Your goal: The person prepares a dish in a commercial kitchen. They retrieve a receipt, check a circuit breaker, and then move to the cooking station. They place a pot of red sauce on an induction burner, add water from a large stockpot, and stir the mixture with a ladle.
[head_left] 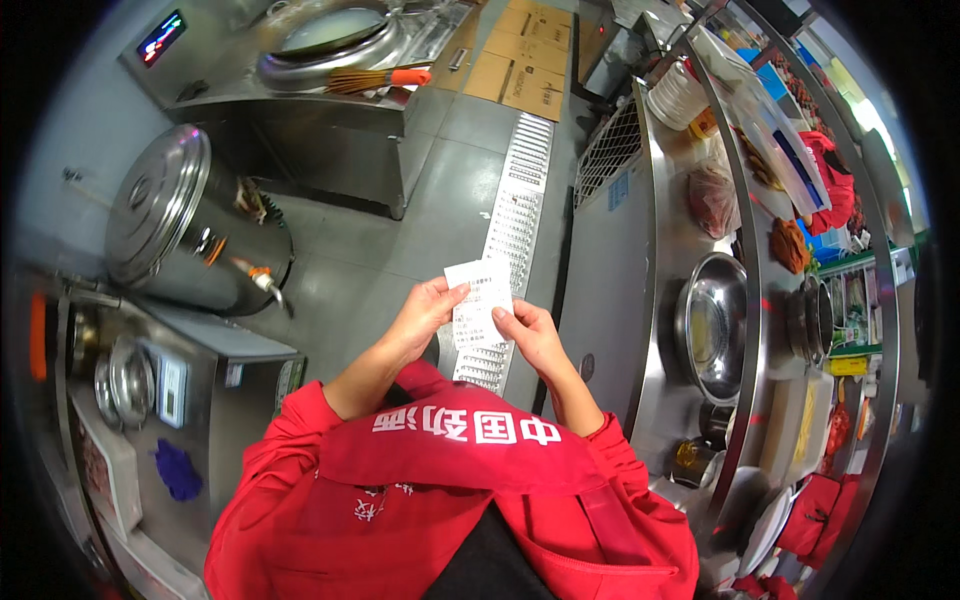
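A white printed paper slip point(480, 311) is held up in front of my chest, over the floor. My left hand point(430, 311) pinches its left edge between thumb and fingers. On the opposite edge, my right hand point(531, 330) grips the paper with the thumb laid on its face. The slip bears rows of dark printed writing. Both forearms come out of red sleeves, and a red apron point(465, 442) with white lettering covers my front.
Left stands a lidded steel drum point(225, 217) with a tap. Beyond it, a bamboo brush point(375, 79) lies beside a large wok point(330, 45). A drain grating point(514, 217) leads toward flattened cardboard point(525, 56). Right, a steel counter holds a metal basin point(712, 326). A red-clad person point(829, 184) appears beyond shelves.
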Motion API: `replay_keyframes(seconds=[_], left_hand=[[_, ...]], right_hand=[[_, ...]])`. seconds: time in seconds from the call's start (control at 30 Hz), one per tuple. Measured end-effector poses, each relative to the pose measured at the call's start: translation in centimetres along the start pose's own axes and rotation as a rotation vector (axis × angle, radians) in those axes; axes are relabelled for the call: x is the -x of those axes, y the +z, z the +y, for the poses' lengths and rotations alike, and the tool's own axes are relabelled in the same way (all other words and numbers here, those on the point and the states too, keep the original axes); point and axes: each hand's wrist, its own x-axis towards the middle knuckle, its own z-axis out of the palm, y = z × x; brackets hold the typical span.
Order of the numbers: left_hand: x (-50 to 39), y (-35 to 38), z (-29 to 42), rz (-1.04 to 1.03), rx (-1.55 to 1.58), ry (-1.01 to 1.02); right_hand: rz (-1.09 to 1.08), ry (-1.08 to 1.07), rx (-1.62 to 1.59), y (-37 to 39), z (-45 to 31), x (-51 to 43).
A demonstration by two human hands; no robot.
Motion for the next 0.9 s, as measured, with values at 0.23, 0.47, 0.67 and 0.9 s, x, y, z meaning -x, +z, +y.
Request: replay_keyframes(seconds=[0.23, 0.47, 0.67, 0.9], left_hand=[[-18.7, -3.7, 5.6, -0.603, -0.707, -0.118], [-34.7, -3.0, 7.7, -0.891, -0.973, -0.425], [-52.1, 3.2, 12.2, -1.089, -0.736, -0.276], [-69.3, 10.0, 20.7, -1.035, -1.040, -0.338]], right_hand=[[0.466, 0.137, -0.116, -9.5, 1.2, -12.4], [0.703, 0.544, 0.271, -15.6, 14.3, -16.8], [0.449, 0.288, -0.092, -28.7, 12.2, -35.4], [0.148, 0.439, 0.499, -42.5, 0.7, -55.4]])
